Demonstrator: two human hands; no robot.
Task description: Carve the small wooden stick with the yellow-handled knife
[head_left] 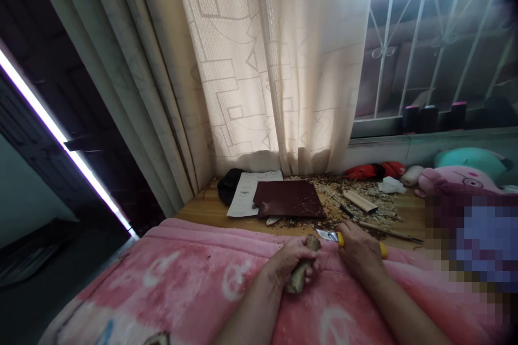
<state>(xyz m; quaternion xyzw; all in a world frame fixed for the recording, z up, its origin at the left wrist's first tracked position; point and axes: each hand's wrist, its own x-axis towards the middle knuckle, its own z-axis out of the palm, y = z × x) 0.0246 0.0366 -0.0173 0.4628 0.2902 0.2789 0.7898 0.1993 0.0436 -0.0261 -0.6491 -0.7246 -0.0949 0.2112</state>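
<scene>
While a rough wooden chunk [297, 278] is gripped in the left hand [294, 261], a yellow-handled utility knife [340, 239] is grasped in the right hand [359, 252].
Head view: chunk held over pink blanket [190, 275]; some cutting judged done from shavings [388, 206] strewn on the table [216, 221], chunk judged unfinished.

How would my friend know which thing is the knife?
Find the big pink blanket at the bottom. Near its far edge, the right hand grips the knife. Its yellow handle and shiny blade set it apart from the brownish lump in the left hand.
</scene>
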